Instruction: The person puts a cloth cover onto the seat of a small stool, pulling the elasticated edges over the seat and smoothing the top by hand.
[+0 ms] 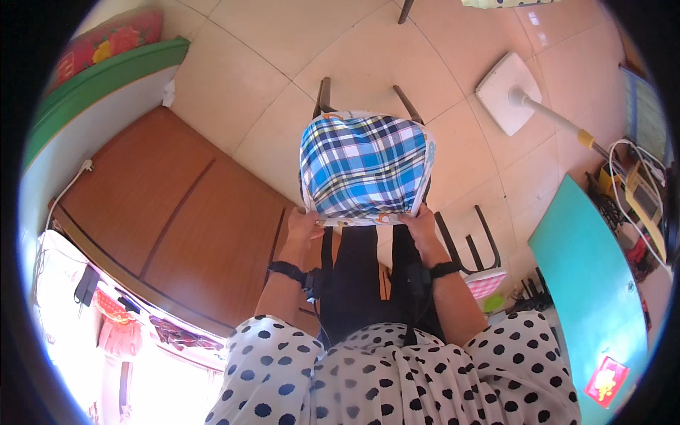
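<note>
A stool [325,95] with dark metal legs stands in front of me on the tiled floor. Over its seat lies a blue plaid fabric cover [366,164] with a pale printed edging. At the cover's near left corner, my left hand [303,227] grips the edging between thumb and fingers. The near right corner is pinched by my right hand [421,226]. The cloth looks stretched flat between both hands, with small puckers along the near edge. Most of the seat under it is hidden.
A brown wooden cabinet [212,212] fills the left side. To the right are a white square stand base [510,94] with a pole, a turquoise panel [589,265], and another stool with a pink checked seat [486,282]. A green ledge [106,79] carries a red floral cushion [114,45].
</note>
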Motion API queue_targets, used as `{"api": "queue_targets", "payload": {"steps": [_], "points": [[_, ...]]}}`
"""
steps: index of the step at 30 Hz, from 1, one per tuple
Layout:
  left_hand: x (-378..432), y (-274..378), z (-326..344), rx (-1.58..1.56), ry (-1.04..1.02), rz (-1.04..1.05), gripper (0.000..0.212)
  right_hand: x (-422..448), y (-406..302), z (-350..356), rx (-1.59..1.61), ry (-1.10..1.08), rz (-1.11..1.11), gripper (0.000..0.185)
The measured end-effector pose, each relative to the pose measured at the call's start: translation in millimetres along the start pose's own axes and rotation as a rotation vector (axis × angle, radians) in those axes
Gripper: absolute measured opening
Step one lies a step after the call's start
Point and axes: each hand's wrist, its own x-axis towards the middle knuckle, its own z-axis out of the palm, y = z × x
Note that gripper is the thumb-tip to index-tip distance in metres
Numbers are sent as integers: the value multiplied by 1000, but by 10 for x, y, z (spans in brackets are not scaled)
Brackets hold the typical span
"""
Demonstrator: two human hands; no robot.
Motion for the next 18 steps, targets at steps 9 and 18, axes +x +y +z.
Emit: {"api": "queue_targets", "payload": {"steps": [9, 18], "points": [[177, -44, -88, -99, -98, 25, 30, -66, 23, 9, -242, 78, 239, 22], [620, -11, -341, 80, -457, 157, 26, -66, -26, -55, -143, 52, 153, 22]]}}
